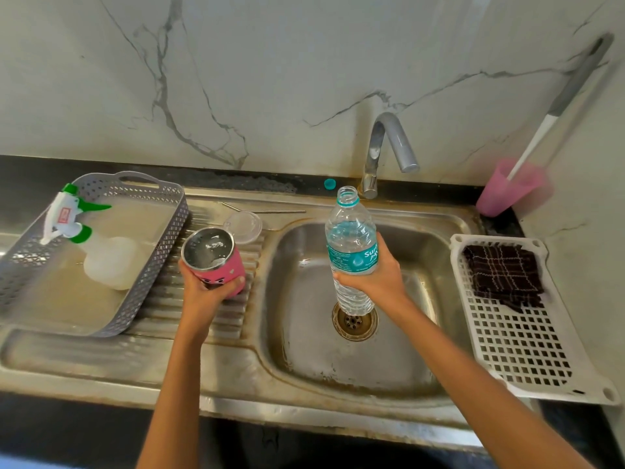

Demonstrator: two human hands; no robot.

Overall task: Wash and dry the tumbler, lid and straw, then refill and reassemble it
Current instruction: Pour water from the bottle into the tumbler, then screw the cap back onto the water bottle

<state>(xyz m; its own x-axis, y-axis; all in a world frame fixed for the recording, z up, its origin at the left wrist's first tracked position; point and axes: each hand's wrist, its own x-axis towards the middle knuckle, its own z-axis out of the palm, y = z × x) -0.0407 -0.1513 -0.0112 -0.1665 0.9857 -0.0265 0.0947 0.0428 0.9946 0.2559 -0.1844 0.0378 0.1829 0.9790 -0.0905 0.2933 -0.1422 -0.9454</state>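
Above the sink (338, 367) basin, the right fingers (340, 276) grip the uncapped water bottle (351, 238) upright. Left fingers (240, 281) grip the pink tumbler (216, 262). Just beyond them lie the lid (242, 225) and straw (267, 210). Step in hand: refill. Next: tilt the bottle mouth over the tumbler rim.

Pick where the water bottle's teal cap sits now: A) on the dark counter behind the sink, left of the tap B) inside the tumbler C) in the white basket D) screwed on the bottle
A: the teal cap lies on the dark counter just left of the tap, and the bottle in the right hand has a bare open neck.
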